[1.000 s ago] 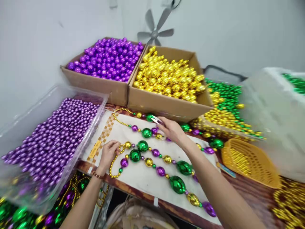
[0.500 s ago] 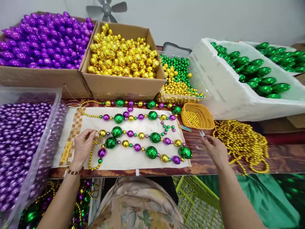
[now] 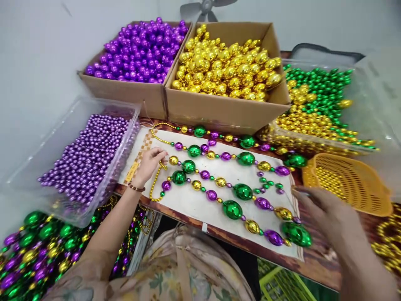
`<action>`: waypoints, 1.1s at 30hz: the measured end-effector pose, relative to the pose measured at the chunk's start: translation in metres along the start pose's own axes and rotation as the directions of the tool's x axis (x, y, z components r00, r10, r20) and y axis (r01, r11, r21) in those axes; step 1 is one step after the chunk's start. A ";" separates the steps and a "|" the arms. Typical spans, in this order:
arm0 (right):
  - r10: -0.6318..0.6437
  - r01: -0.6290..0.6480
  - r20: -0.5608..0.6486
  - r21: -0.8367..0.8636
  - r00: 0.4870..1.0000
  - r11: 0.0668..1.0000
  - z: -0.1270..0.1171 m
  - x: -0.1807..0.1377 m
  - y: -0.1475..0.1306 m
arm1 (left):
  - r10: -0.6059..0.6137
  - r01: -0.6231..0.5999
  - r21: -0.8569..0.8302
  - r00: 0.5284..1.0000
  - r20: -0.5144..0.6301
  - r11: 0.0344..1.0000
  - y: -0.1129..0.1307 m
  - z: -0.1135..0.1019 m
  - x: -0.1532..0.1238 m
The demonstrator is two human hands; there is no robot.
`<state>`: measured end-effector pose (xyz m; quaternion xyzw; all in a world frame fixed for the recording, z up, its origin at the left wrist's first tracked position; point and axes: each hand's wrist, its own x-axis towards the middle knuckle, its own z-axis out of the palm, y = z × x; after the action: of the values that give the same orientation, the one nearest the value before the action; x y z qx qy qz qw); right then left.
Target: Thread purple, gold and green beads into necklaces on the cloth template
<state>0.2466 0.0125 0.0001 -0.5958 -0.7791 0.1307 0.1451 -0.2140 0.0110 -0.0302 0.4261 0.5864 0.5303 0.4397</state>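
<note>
My left hand (image 3: 151,166) is closed in a pinch at the left end of a bead necklace (image 3: 221,182), beside a gold bead; fine gold bead chain (image 3: 152,190) curves down just below. Large green, purple and gold beads run in rows across a white cloth (image 3: 188,205). Off the cloth's right edge, my right hand (image 3: 332,219) reaches leftward with its fingers together, slightly blurred. Whatever lies between those fingertips is mostly hidden. Near them on the cloth are several small green and purple beads (image 3: 269,184).
Cardboard boxes of purple balls (image 3: 138,52) and gold balls (image 3: 225,62) stand behind. Clear tubs hold small purple beads (image 3: 87,159) and green and gold beads (image 3: 319,92). An orange basket (image 3: 366,188) is at right. Finished-looking strands (image 3: 46,246) hang lower left.
The view has turned left. My right hand has moved left to the cloth's edge; the metal-tipped tool seen in it before is no longer visible. My left hand keeps its pinch.
</note>
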 end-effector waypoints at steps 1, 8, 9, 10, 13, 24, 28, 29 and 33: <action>0.002 0.002 -0.029 0.140 1.000 0.990 0.006 0.019 -0.033 | -0.009 0.009 -0.014 1.000 0.015 1.000 0.001 0.000 0.001; -0.584 0.466 0.062 0.537 0.810 0.703 0.090 0.136 -0.223 | -0.028 0.028 -0.004 0.994 0.103 1.000 0.017 0.000 -0.004; -0.591 0.455 0.122 0.523 0.797 0.721 0.097 0.145 -0.234 | -0.027 0.027 0.002 0.993 0.117 1.000 0.018 -0.002 -0.004; -0.584 0.435 0.183 0.503 0.791 0.747 0.101 0.153 -0.241 | -0.026 0.026 0.008 0.992 0.126 1.000 0.019 -0.004 -0.005; -0.531 0.393 0.262 0.435 0.806 0.810 0.102 0.161 -0.242 | -0.059 0.060 0.001 0.990 0.124 0.998 0.019 -0.012 -0.003; -0.479 0.435 0.263 0.209 0.838 0.876 0.103 0.106 -0.255 | -0.268 0.329 -0.302 0.937 0.226 0.895 0.010 -0.022 0.011; -0.454 0.379 0.254 0.293 0.854 0.878 0.116 0.097 -0.248 | -0.222 0.268 -0.260 0.956 0.194 0.928 0.008 -0.023 0.011; -0.493 0.391 0.264 0.357 0.829 0.849 0.117 0.097 -0.243 | -0.210 0.252 -0.245 0.960 0.187 0.936 0.008 -0.023 0.011; -0.522 0.230 0.273 0.669 0.808 0.706 0.115 0.114 -0.228 | -0.140 0.180 -0.186 0.968 0.209 0.966 0.015 -0.022 0.010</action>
<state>-0.0285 0.0612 -0.0124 -0.2934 -0.8138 0.4716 0.1710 -0.2368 0.0163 -0.0152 0.3796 0.5162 0.5060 0.5775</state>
